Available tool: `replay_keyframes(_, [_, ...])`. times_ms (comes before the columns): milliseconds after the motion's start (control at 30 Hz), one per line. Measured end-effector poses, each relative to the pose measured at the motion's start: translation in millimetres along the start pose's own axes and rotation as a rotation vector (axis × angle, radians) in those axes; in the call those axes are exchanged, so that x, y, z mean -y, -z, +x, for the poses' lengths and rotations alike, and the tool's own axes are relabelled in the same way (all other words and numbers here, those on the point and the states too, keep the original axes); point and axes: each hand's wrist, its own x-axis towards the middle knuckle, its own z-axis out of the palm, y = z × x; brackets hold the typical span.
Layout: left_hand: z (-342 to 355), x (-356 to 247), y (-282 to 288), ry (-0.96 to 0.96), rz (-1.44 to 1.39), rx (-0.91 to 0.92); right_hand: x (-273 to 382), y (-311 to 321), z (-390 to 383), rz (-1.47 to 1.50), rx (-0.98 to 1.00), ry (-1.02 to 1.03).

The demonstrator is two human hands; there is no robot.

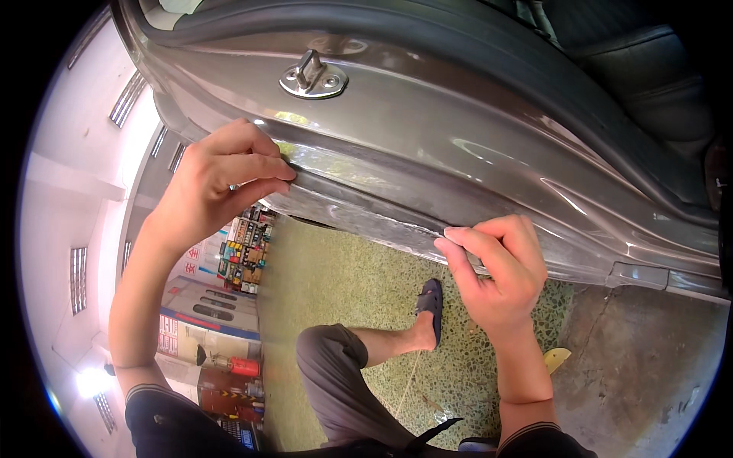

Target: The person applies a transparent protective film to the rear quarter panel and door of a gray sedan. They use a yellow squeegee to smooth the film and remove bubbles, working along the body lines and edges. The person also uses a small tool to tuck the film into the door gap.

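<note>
Left hand [221, 179] and right hand [496, 267] both pinch a clear film strip [366, 202] along the lower edge of the grey car body sill [473, 145], below the door striker [313, 76]. Film looks thin, limp, probably clingy; best gripped at its free edge.

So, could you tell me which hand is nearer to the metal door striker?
Left. The left hand grips the sill edge just below the striker; the right hand is farther along the sill.
</note>
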Motion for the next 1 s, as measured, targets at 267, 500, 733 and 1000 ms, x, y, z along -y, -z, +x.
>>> replay_keyframes(267, [9.9,-10.0,3.3,0.037,0.028,0.087,5.6,6.4,1.4,0.067,0.083,-0.078])
replay_keyframes(500, [5.7,-7.9,-1.8,0.029,0.008,0.041,9.3,6.2,7.8,0.063,0.132,-0.132])
replay_keyframes(733, [8.4,-16.9,-22.1,-0.092,-0.064,0.104,9.4,19.4,11.2,0.100,0.204,-0.179])
replay_keyframes(1000, [53.6,-45.7,-65.0,-0.285,-0.224,0.160,7.5,18.1,20.4,0.112,0.259,-0.209])
